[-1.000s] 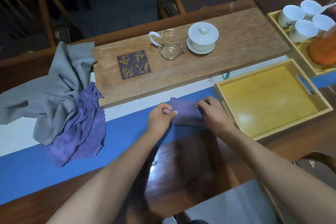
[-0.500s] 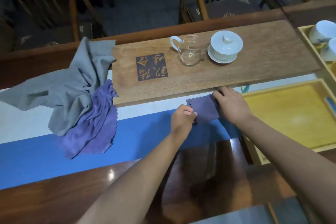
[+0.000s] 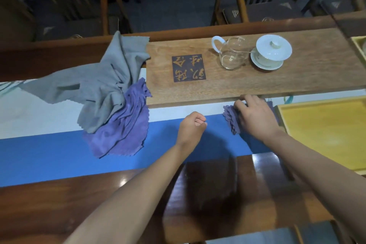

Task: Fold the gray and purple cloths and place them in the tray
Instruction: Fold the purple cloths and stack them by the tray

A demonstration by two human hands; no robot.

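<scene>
R hand lies on a small folded purple cloth, fingers curled over it & gripping it, on the blue runner just left of the tray. L hand is apart from it over the runner, grip closed in a loose fist, holding nothing.

Progress, as I read it: early. One purple cloth looks folded & ready to go in; the part of the tray in view holds no cloth, far R end out of frame. Still left: move that cloth into the tray, then the heap at counter left, a gray cloth crumpled, partly draped over the board edge, w/ a purple pile under & in front of it. Can't tell how many purple pieces are in that pile; several scalloped edges show. All unfolded, well apart from the tray.

Pitcher & lidded cup sit on the board, not involved.
</scene>
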